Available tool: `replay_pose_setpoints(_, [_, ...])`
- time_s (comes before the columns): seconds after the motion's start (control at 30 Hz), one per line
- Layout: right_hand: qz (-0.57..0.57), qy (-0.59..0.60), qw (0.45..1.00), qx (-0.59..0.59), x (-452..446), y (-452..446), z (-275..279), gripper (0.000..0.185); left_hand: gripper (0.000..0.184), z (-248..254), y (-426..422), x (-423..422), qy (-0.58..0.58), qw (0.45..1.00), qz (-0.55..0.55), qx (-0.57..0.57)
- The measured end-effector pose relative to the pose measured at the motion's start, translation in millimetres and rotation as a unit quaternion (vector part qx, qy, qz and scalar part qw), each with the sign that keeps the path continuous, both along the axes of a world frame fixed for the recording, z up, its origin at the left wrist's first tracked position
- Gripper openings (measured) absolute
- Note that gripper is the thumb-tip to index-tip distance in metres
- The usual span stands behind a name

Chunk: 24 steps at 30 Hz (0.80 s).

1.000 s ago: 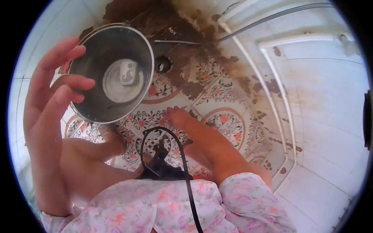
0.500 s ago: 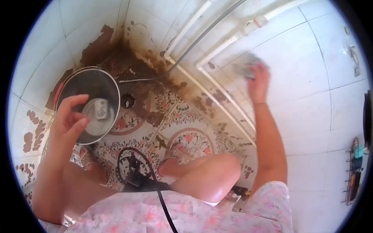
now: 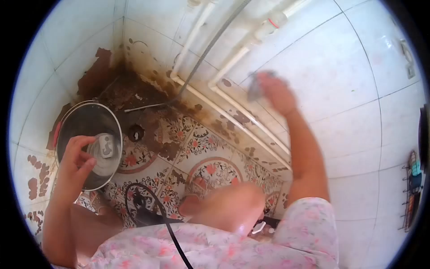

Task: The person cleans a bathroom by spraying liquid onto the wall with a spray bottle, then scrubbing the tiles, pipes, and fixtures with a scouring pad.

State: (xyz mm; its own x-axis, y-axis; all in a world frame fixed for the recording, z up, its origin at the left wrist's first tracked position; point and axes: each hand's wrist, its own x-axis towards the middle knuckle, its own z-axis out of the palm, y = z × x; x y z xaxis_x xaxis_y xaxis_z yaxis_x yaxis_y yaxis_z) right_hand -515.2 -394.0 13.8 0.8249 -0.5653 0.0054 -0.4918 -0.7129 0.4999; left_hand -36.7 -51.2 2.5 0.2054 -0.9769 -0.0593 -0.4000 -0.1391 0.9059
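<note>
My right hand is closed around a grey rag pressed to the white wall tiles, just right of the pipes; both are smeared by motion. Over the near left side of a metal bucket, my left hand hovers with bent fingers apart and nothing in them. Inside the bucket lies a small white block with grey markings, in what looks like shallow water. My left fingers cover part of the bucket's interior.
Two white pipes run along the wall, beside a grey flexible hose. A drain hole sits in the stained floor corner. A black cable crosses my lap. At far right hangs a wire rack.
My right hand and the rag have swept left across the tiles toward the pipes. The view has shifted a little, and my left hand sits lower in it, still by the bucket.
</note>
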Motion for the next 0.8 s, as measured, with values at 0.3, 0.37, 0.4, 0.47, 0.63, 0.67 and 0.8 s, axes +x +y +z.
replay_pose_setpoints(0.3, [-0.004,-0.298,0.830,-0.472,-11,-14,167,0.049,0.044,-17,-13,7,0.004,1.000,-0.024,0.017])
replay_pose_setpoints(0.37, [0.044,-0.326,0.853,-0.405,-2,-15,112,0.046,0.044,-16,-10,1,-0.014,0.999,-0.037,0.021])
replay_pose_setpoints(0.4, [-0.033,-0.180,0.916,-0.357,-3,-12,76,0.046,0.043,-12,-9,-5,-0.026,0.998,-0.045,0.028])
replay_pose_setpoints(0.47, [-0.133,-0.077,0.986,-0.060,5,11,13,0.044,0.041,-10,-4,-13,-0.028,0.998,-0.046,0.037])
replay_pose_setpoints(0.63, [-0.056,-0.084,0.994,0.051,-82,24,31,0.038,0.041,-28,4,10,-0.066,0.994,-0.056,0.072])
replay_pose_setpoints(0.67, [0.042,0.046,0.996,-0.065,-104,23,56,0.042,0.041,-33,6,13,-0.074,0.993,-0.054,0.079])
replay_pose_setpoints(0.8, [-0.023,0.038,0.987,-0.151,-94,53,72,0.045,0.035,-23,-4,14,0.004,0.995,-0.013,0.095])
